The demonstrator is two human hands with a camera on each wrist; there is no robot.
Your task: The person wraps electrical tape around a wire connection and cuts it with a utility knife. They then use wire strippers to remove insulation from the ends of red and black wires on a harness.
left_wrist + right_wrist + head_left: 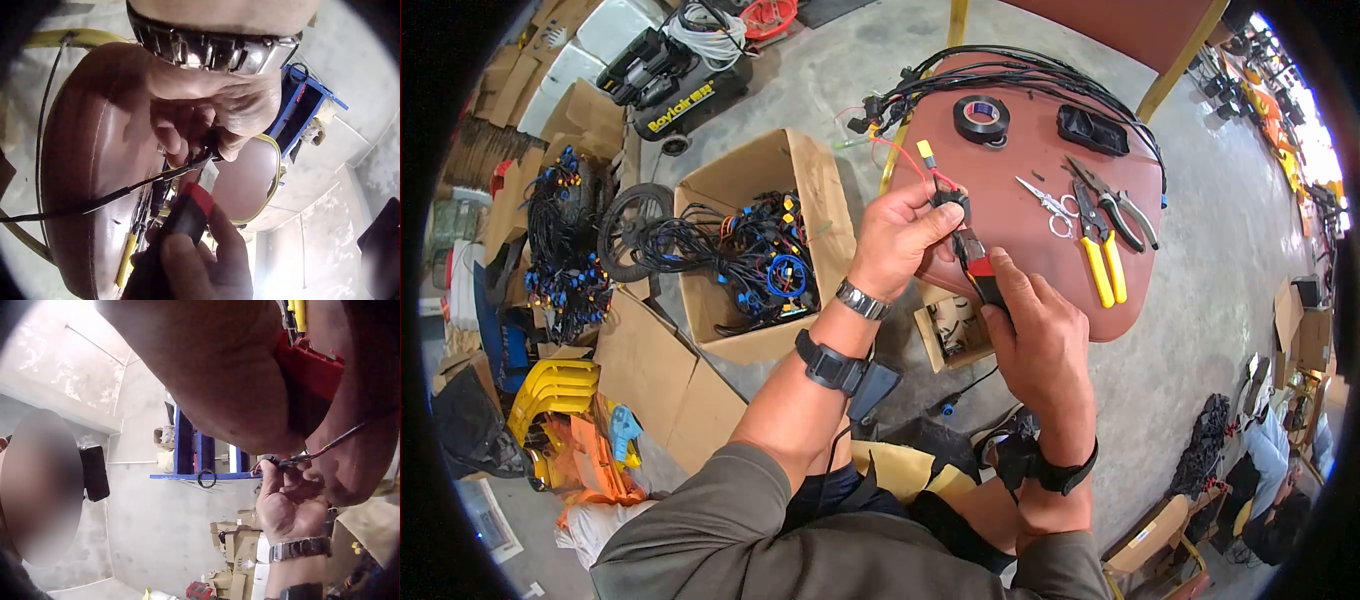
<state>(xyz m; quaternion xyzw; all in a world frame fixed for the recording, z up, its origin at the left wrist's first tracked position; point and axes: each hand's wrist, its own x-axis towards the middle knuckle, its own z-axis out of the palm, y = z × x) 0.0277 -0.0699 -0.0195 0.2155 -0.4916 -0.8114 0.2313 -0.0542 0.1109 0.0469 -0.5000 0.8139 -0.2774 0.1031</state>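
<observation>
My left hand (900, 240) pinches a black cable (106, 201) between thumb and fingers, over a red-brown padded seat (1010, 175). A red wire with a yellow connector (926, 153) sticks out beyond the fingertips. In my right hand (1045, 335) is a red-and-black handheld tool (184, 222) with a metal end, gripped by its dark body. Its metal end sits close beside the cable, just below the left thumb. The right wrist view shows the tool's red part (309, 372) behind the hand. Left fingers partly hide the cable joint.
On the seat lie black tape (981, 121), a black tray (1092, 131), small scissors (1055, 208), yellow-handled cutters (1102, 262), pliers (1122, 207) and a cable bundle (1040, 62). Left stands a cardboard box (820, 180) of cables; beyond it, a compressor (690, 105).
</observation>
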